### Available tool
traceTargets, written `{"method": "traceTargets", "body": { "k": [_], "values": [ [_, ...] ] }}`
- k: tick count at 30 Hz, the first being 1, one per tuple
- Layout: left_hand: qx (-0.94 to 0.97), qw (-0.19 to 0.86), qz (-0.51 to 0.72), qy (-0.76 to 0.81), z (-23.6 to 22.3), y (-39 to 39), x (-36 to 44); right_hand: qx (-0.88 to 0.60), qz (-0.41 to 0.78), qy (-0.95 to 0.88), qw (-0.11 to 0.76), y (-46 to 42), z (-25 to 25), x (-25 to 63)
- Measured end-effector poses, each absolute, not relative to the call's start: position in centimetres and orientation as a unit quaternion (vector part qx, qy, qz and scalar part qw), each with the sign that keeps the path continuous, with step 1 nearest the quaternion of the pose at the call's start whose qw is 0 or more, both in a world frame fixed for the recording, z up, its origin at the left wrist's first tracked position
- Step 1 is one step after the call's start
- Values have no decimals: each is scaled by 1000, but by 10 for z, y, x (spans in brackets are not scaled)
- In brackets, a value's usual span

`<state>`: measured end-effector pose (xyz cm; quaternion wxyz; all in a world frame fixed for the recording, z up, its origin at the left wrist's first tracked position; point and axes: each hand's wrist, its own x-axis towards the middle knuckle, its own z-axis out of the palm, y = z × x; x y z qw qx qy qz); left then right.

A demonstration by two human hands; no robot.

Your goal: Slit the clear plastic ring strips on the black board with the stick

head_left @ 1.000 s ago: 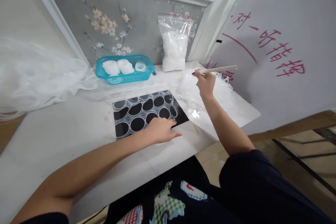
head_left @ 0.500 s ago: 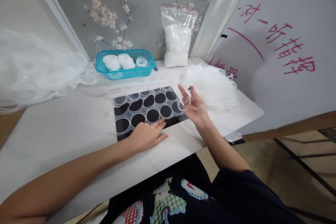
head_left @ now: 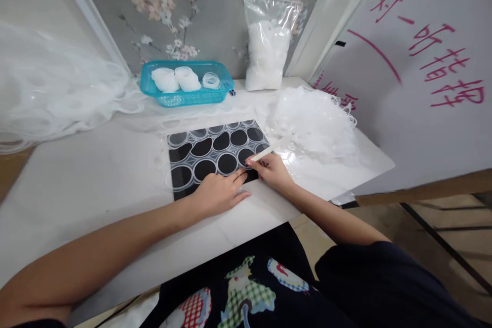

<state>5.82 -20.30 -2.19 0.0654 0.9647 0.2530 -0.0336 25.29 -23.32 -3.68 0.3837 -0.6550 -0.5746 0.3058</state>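
The left hand [head_left: 217, 195] lies open, the right hand [head_left: 275, 171] grips a white stick [head_left: 265, 152], and the ringed sheet [head_left: 210, 158] looks flimsy, best held by an edge.

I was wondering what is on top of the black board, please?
A translucent sheet of pale rings lies on the black board; the left hand touches its near edge, and the right hand holds a white stick at its right. The hands hide parts beneath.
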Motion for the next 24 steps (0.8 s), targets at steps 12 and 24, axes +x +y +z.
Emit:
{"method": "traceTargets", "body": {
  "k": [12,24],
  "values": [
    [964,72,-36,254,-26,-203,60,-659,246,-611,362,-234,-41,254],
    [944,152,-51,288,-12,-198,65,-619,97,-733,265,-224,-44,277]
  ]
}}
